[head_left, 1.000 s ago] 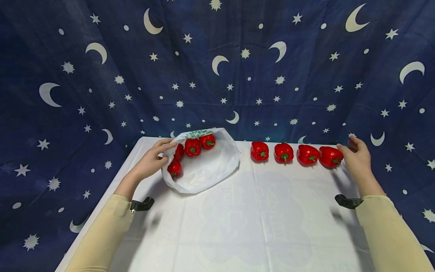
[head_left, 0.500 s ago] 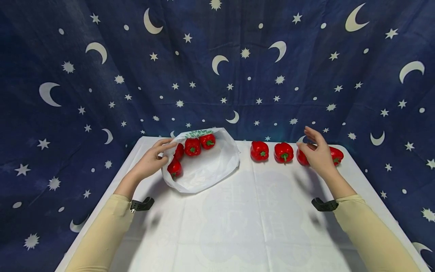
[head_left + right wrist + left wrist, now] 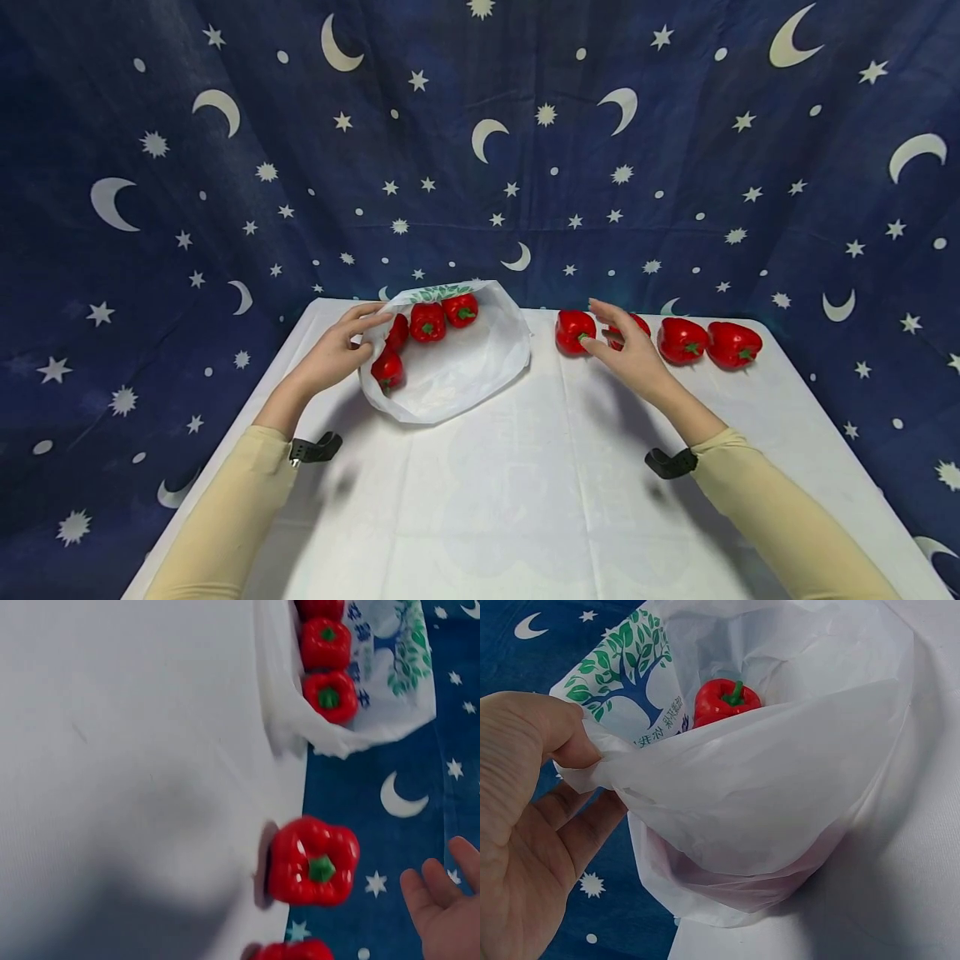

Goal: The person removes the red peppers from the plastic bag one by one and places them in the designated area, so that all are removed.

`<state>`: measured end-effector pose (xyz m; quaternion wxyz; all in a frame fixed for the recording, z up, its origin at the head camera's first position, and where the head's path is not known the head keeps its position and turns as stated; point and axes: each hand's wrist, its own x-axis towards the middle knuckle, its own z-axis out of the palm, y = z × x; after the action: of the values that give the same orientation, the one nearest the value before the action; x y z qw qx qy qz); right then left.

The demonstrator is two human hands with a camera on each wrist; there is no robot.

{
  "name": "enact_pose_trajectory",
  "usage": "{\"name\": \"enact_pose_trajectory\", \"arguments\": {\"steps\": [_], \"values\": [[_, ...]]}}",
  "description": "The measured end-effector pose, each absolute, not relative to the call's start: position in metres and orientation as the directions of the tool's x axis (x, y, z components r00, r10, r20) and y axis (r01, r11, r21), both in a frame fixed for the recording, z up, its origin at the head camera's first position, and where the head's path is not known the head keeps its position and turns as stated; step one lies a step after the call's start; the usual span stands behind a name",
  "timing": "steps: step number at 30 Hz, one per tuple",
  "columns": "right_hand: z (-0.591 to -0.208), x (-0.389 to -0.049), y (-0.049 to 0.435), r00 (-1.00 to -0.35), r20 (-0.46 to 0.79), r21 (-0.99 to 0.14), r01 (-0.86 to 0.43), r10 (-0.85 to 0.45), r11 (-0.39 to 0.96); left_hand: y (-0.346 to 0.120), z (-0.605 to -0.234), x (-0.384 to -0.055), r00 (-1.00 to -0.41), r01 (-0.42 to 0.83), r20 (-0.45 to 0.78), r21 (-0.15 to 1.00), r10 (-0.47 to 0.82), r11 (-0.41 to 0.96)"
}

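In left fingers [image 3: 592,829], bag [image 3: 757,780] (white).

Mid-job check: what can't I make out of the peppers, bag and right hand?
Head: the second loose red bell pepper from the left, mostly hidden behind the right hand; contact unclear.
Left wrist: the lower part of the bagged red bell pepper, behind the white plastic bag's near side.
Left wrist: lettering on the bag, too small to read reliably.
Right wrist: the lowest red bell pepper and the right hand, cut off by frame edges.
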<state>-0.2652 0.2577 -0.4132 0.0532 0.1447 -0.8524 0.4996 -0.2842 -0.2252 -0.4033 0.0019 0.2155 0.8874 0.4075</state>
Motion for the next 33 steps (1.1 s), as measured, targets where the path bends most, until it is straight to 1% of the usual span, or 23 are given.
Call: {"name": "enact_pose_trajectory", "arguments": {"steps": [10,20,33], "values": [[-0.428,-0.269,0.219,-0.948,0.150,-0.863,-0.263,-0.279,0.431,-0.224,-0.401,-0.284,-0.907,0.380,0.176,0.730,0.381,0.567],[-0.436,-0.273,0.167,-0.899,0.091,-0.915,-0.245,-0.428,0.321,-0.224,-0.401,-0.284,-0.909,0.378,0.172,0.724,0.380,0.577],[-0.443,-0.282,0.093,-0.844,0.072,-0.961,-0.202,-0.532,0.190,-0.222,-0.401,-0.286,-0.897,0.414,0.210,0.709,0.390,0.571]]}}
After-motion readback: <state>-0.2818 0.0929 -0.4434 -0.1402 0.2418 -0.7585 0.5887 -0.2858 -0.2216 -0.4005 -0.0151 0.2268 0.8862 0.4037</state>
